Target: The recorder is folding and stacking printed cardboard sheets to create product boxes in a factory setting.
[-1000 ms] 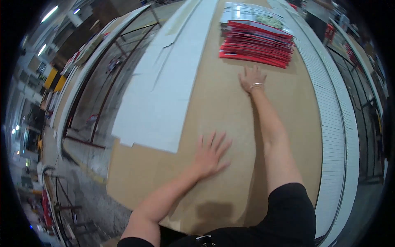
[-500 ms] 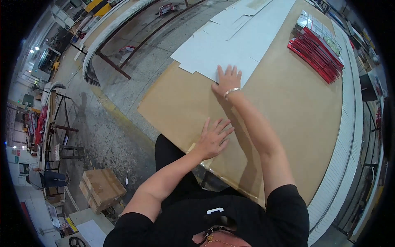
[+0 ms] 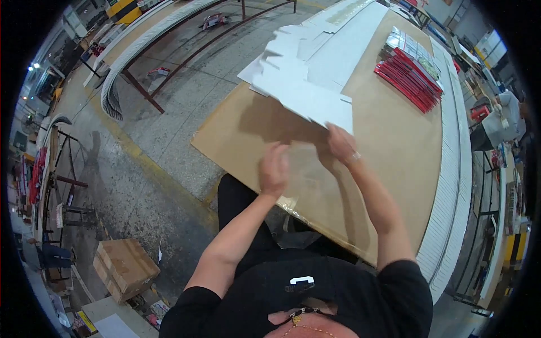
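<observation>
My right hand grips the near edge of a white die-cut card sheet, thumb and fingers closed on it. That edge is lifted off the brown-covered table and casts a shadow beneath it. The sheet's far left side has notched, tab-like outlines and bends upward. Over the table's near left part, my left hand is raised, somewhat blurred, with its fingers extended and nothing visible in them. More white sheets lie flat behind the lifted one.
Red folded packs lie in a row at the far right, beside a clear-wrapped bundle. Ribbed white edging runs along the table's right side. A cardboard box stands on the floor at lower left. Another person is at far right.
My right hand has gone from resting flat on the white sheets to gripping one and raising its near edge. My left hand has come up off the table and turned.
</observation>
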A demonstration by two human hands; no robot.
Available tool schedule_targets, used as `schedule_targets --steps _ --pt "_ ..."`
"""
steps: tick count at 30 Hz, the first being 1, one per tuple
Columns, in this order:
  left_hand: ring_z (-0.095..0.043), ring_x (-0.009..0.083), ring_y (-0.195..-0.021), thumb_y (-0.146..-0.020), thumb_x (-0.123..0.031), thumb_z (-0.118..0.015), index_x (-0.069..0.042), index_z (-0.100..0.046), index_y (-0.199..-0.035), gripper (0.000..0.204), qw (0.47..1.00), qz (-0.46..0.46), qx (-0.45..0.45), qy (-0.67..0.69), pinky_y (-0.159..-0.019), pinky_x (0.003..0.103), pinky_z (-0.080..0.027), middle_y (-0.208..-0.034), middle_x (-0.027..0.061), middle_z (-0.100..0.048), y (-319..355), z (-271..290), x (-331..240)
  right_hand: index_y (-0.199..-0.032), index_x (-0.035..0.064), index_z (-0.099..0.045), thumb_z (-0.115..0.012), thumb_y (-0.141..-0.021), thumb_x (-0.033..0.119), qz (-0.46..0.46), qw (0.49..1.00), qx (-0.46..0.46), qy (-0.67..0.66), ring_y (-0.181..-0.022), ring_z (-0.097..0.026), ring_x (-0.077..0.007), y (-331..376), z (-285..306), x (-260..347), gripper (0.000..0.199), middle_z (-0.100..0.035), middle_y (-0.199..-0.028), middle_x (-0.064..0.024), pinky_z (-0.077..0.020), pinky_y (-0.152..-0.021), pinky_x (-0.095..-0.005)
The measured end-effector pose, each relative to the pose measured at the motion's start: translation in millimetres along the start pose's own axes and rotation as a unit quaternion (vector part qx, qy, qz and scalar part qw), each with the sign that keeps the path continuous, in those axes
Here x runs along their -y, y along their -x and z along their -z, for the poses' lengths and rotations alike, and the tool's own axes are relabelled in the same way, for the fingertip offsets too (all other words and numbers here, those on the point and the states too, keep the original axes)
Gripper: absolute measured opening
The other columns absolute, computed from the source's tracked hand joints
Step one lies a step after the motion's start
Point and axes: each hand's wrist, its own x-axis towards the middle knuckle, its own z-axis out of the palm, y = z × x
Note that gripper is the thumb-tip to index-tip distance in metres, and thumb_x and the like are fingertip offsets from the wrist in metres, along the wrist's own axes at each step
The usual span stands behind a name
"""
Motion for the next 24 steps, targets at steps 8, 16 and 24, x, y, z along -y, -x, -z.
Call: schedule_targets --steps 8,16,24 --pt "-0.044 0.0339 -0.131 -0.096 -0.026 -0.051 -0.004 -0.056 -0.129 0.039 0.986 -0.068 0.147 -0.029 -0.113 0.05 -0.027 -0.138 0.0178 -0.05 -18.3 26.4 -40.5 -0.134 0.0156 -0.057 -0.058 -0.086 0.004 -0.133 0.984 0.111 0.033 -0.141 -0.038 -0.034 203.9 143.9 -46.1 0.05 -0.048 -0.145 -0.0155 -0.0276 -0.116 -0.048" --pt "-0.026 0.0328 -0.146 -0.082 -0.071 -0.054 -0.022 -0.037 -0.151 0.086 0.796 -0.196 0.494 -0.29 -0.114 0.067 0.001 -0.155 0.0197 -0.032 29.2 -20.9 -63.5 -0.144 0.0222 -0.048 -0.075 -0.073 0.014 -0.158 0.948 0.272 0.057 -0.144 -0.03 -0.0353 283.9 175.1 97.7 0.077 -0.036 -0.155 -0.0119 -0.0221 -0.116 -0.0544" --pt "-0.054 0.0312 -0.109 -0.071 -0.031 -0.077 -0.018 -0.065 -0.119 0.051 0.816 -0.319 0.456 -0.159 -0.109 0.057 -0.031 -0.108 0.0121 -0.057 87.0 -20.0 -66.8 -0.108 0.0111 -0.074 -0.063 -0.088 0.031 -0.257 0.964 0.003 -0.063 -0.116 -0.061 -0.0325 360.5 193.6 100.2 0.031 -0.071 -0.114 -0.0115 -0.0319 -0.11 -0.0485"
